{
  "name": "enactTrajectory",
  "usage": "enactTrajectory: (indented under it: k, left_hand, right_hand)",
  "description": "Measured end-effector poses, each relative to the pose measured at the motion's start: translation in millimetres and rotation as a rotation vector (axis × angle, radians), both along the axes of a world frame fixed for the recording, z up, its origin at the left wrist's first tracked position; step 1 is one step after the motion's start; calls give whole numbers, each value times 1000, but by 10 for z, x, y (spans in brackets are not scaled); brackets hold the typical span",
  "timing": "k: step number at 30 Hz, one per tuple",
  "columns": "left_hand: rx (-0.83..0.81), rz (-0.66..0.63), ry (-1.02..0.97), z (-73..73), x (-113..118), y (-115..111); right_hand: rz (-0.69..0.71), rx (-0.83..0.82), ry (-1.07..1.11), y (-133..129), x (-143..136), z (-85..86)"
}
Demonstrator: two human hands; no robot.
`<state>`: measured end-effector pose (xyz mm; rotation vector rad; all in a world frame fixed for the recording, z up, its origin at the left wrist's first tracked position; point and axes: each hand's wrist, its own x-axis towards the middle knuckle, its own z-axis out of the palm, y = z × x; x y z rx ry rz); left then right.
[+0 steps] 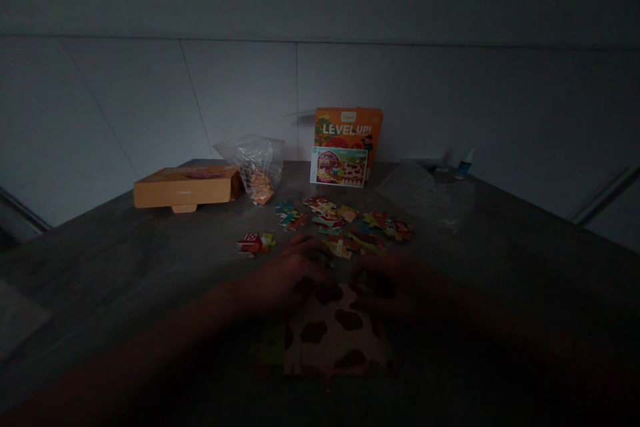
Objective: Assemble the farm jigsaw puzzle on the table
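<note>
A partly joined jigsaw puzzle, pale with dark brown spots and a green part at its left, lies flat on the table in front of me. At its upper left edge is my left hand, fingers stretched forward and apart, close to the loose pieces. My right hand is bent over the upper right edge of the puzzle. Darkness and blur hide whether its fingers hold a piece. Beyond the hands lie loose puzzle pieces in small heaps. A red and yellow-green group of pieces sits to the left.
An orange box and a clear plastic bag with orange contents stand at the back left. A "LEVEL UP!" box leans upright behind a picture card. Another clear bag and a small bottle are at right.
</note>
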<state>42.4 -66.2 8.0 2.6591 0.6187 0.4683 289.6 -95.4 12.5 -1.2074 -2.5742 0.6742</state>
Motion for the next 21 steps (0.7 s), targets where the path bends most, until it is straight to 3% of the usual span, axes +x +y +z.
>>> enactTrajectory:
  k: [4,21]
  left_hand:
    - [-10,3,-3,-11,1,8]
    - [-20,46,9,-21,7,11]
  right_hand:
    - [96,-27,17,-75,-38,19]
    - [159,16,-25,-78,-86,60]
